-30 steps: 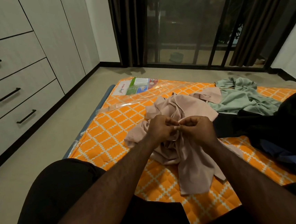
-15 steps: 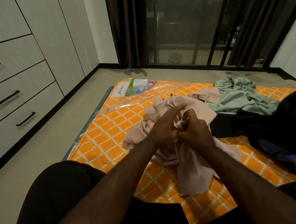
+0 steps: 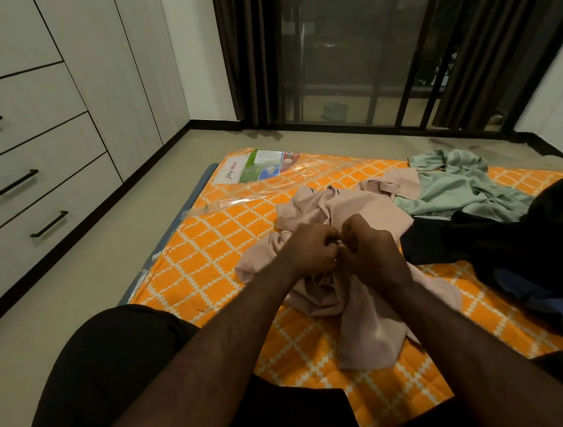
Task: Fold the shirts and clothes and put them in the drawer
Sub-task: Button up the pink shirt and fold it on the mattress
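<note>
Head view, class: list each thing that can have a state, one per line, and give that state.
Left hand: fingers curled, pinching the pink garment.
Right hand: fingers curled, pinching the pink garment.
Pink garment: crumpled, unfolded, on the mattress.
Green garment: crumpled, unfolded, untouched.
Dark clothes: heaped, unfolded.
Drawers: all closed.
Mattress: partly under clear plastic wrap.

Home bedroom; mattress [image 3: 208,254], wardrobe drawers [image 3: 26,151], curtains [image 3: 247,51]

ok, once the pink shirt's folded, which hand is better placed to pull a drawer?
Left, probably. The drawers stand on the person's left, nearer the left hand. The right hand would cross the body. Both hands now pinch the pink shirt.
</note>
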A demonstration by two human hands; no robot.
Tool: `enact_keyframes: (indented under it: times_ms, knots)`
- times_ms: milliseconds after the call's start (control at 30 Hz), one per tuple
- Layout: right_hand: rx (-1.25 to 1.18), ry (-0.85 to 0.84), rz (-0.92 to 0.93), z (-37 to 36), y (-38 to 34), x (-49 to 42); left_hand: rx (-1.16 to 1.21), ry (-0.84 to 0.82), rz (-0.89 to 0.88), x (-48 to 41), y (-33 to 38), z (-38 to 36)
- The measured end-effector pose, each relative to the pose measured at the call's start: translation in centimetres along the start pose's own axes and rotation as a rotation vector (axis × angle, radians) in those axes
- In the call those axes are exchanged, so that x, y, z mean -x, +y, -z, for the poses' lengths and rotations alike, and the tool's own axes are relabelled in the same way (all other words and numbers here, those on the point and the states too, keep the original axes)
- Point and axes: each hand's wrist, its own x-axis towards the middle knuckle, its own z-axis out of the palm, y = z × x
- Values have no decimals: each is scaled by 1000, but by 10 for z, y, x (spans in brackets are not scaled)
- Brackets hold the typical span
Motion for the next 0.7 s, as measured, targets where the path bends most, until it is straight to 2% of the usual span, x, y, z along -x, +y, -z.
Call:
enact_keyframes:
  times_ms: [200, 400, 533, 633, 700]
  knots:
    - [38, 32, -8, 1, -4, -2, -102, 66, -40, -1, 4, -1]
    - [57, 20, 25, -1, -4, 2, -201, 54, -5, 0, 6, 0]
    - [72, 36, 18, 0, -1, 0, -175, 99, -55, 2, 5, -3]
    - [-76, 38, -61, 2, 4, -3, -105, 180, -136, 2, 1, -9]
    - [-230, 65, -168, 2, 7, -4, -74, 256, -130, -1, -2, -13]
